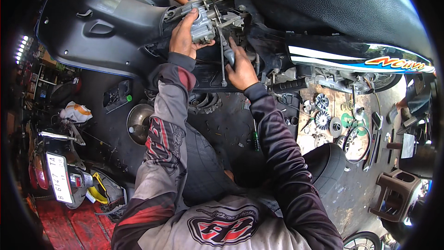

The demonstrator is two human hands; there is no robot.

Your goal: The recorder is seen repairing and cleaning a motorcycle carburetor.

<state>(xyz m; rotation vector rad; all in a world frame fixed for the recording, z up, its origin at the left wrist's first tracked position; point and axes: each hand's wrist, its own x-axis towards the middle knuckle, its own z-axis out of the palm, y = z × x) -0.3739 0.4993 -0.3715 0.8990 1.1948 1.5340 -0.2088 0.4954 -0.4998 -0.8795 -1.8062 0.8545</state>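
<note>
Item, left hand [183, 37]: thumb laid over the upper face of a grey cast-metal engine part [202, 28], other fingers curled beneath; gripped from the side, apparently to steady it and keep its right-hand edge free for the tool. The part sits over the opened middle of a black scooter [333, 56], between the inner body panel [125, 28] and the seat [319, 0]; whether it is bolted there cannot be told.

Item, right hand [243, 70]: fingers closed about a grey tool handle [229, 54], forefinger stretched forward, seemingly for aim. Alongside runs a long steel rod [224, 73], its far end by the part's edge; whether handle and rod are joined cannot be told.

Item, floor at right: finned pulley discs [323, 120] spread apart on a cardboard sheet [305, 141], probably to keep small pieces clean and findable; a thin black ring [369, 143] beside them; a brown plastic stool [392, 196] farther off.

Item, floor at left: a round metal bowl [134, 124], within reach beside the left sleeve.
</note>
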